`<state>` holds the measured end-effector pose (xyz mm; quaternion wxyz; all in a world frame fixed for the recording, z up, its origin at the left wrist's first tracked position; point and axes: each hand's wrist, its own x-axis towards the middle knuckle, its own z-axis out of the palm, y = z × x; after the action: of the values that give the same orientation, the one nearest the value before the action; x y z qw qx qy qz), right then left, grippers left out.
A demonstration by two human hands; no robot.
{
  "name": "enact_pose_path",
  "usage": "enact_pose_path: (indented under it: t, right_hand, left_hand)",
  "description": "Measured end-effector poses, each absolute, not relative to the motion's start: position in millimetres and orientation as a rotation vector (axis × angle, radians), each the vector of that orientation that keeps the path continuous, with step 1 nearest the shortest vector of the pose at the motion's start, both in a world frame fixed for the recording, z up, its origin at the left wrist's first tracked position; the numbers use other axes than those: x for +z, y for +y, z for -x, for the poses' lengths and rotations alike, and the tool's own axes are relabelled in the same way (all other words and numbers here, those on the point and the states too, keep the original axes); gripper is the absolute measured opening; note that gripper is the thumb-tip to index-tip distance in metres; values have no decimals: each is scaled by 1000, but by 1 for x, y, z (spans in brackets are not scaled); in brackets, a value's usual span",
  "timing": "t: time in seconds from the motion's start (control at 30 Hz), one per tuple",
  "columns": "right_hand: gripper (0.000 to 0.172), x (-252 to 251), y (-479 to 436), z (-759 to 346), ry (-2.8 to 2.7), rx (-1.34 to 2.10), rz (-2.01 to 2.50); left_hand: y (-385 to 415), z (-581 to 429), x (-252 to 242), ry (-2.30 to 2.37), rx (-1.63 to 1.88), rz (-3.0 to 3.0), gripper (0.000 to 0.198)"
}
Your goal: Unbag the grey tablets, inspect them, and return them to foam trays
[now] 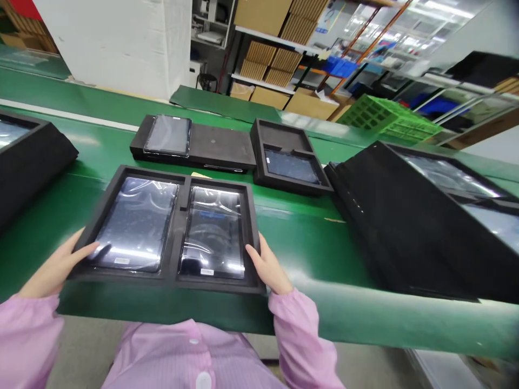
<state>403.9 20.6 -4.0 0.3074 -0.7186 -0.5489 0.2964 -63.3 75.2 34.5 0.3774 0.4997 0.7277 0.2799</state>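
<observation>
A black foam tray (pixel 173 254) with two compartments is held between my hands over the front of the green work surface. In its left compartment lies a tablet screen (pixel 135 224) under clear film, with a small white label at its lower edge. A second tablet screen (pixel 213 232), also labelled, fills the right compartment. My left hand (pixel 60 265) grips the tray's left end, its thumb over the rim near the left screen. At the right end, my right hand (pixel 270 265) has its thumb on the rim and its other fingers behind the side wall.
Behind sits another foam tray (pixel 223 143) with a film-covered screen (pixel 169 135) on top. Beside it, an angled tray (pixel 263 173) holds one screen. Tall stacks of black trays stand at right (pixel 397 227) and left (pixel 32 162). Green crates (pixel 385 116) and shelved cartons (pixel 275 59) are farther back.
</observation>
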Motion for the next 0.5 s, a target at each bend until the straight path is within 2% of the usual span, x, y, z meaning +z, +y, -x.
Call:
enact_pose_path:
  t: [0.1, 0.27, 0.5]
  right_hand:
    - [55, 2, 21, -420, -1406, 712, 1998]
    - [33, 18, 31, -459, -1315, 557, 2263]
    - [44, 34, 28, -456, -1261, 324, 2497]
  left_hand:
    - [71, 40, 30, 1622, 692, -1090, 77]
    - [59, -2, 25, 1561, 698, -1184, 78]
    - [75, -33, 43, 1968, 343, -1451, 60]
